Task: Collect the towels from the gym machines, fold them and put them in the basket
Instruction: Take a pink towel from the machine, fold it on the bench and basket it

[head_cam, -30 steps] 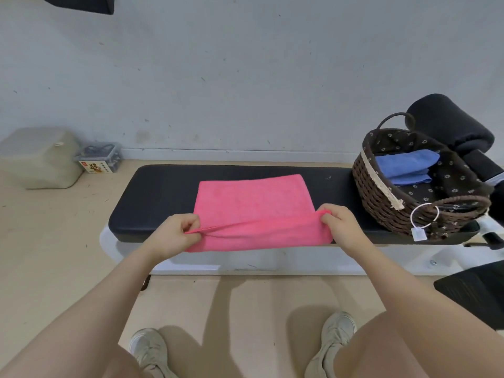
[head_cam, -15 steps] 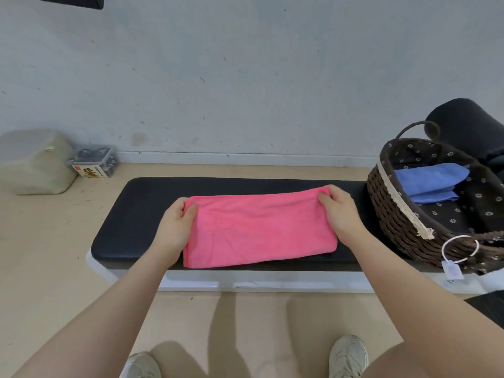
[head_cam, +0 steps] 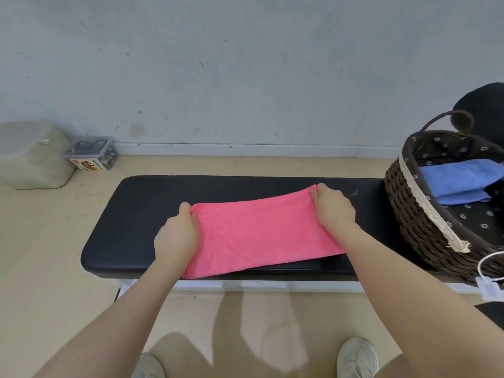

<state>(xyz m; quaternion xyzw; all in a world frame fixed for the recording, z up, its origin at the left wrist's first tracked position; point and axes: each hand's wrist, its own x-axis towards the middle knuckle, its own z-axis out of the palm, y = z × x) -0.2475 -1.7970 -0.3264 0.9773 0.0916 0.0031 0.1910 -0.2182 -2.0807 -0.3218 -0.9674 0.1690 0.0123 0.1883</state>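
Dark woven wicker basket (head_cam: 425, 227) right of the right hand (head_cam: 334, 207): cut by frame edge. Small clear plastic box (head_cam: 91, 154) far left of left hand (head_cam: 177, 236): label unreadable.

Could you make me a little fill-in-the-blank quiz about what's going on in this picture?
1. Both hands, the left hand and the right hand, hold a towel coloured ____.
2. That towel lies on a padded bench coloured ____.
3. The folded towel already inside the brown woven basket is ____.
4. The basket stands at the bench's ____ end.

Missing words: pink; black; blue; right
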